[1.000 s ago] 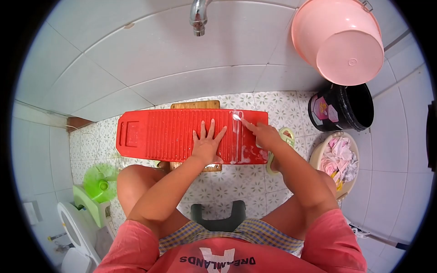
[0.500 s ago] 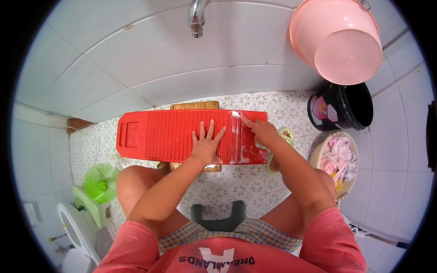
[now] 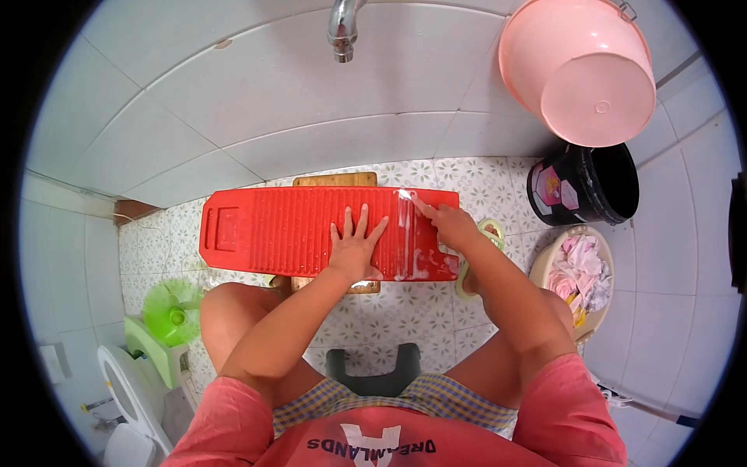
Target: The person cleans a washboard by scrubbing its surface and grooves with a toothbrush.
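Note:
A long red ridged washboard (image 3: 288,233) lies crosswise over a wooden stool (image 3: 334,180). White suds (image 3: 405,233) streak its right part. My left hand (image 3: 355,251) rests flat on the ridges near the middle, fingers spread, holding nothing. At the board's right end is my right hand (image 3: 451,226), its index finger stretched out and touching the board beside the suds at the far edge. The other fingers of that hand are curled, and nothing shows in them.
A metal tap (image 3: 342,35) juts from the wall. At the right are a pink bucket (image 3: 599,93), a black bucket (image 3: 556,187) and a basin (image 3: 595,321) of clothes. A green brush-like object (image 3: 167,313) and a toilet (image 3: 128,389) stand at the left.
My right index finger has shifted slightly right, off the patch of suds near the far edge. My left hand stays spread on the board.

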Demonstrator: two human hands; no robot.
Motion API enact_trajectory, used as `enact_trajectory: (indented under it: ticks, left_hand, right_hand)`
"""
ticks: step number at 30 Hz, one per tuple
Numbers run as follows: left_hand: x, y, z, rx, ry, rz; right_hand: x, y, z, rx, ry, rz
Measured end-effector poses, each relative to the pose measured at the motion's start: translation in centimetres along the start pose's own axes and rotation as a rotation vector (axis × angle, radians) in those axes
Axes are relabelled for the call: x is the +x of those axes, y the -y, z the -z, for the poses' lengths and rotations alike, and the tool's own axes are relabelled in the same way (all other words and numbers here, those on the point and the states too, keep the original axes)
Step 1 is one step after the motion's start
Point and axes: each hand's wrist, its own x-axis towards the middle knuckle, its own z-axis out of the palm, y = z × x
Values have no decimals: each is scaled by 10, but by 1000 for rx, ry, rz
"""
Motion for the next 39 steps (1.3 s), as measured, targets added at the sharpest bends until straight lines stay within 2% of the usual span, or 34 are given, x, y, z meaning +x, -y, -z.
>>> enact_trajectory:
  ticks: [6,8,12,14,17,20,23,29,32,39]
  left_hand:
    - [2,1,-2,-19,2,-16]
    - [1,-1,-1,5,5,6]
    - [0,-1,1,-6,12,9]
    - [0,-1,0,-16,0,-2]
    - [-1,-1,-1,-26,-12,-13]
    - [-1,-1,-2,-21,-12,-19]
    - [-1,-1,-2,-3,-6,-13]
    - [2,-1,-3,4,3,-6]
    - [1,-2,-2,-10,0,-12]
    - [1,-1,-5,-17,-24,-27]
  right_hand:
    - [-13,1,1,3,62,7]
    - [-18,-2,-3,-13,167,45]
    - [-19,-2,1,-33,158,81]
    - [-14,2,4,-19,36,0]
    - [0,4,4,-39,-3,-50]
    - [2,-4,-5,2,-22,0]
    - [-14,5,0,-6,100,-41]
    - [-36,7,-5,-65,156,30]
    - [-25,8,1,-75,112,-35]
    - [-11,6,1,-49,2,-28]
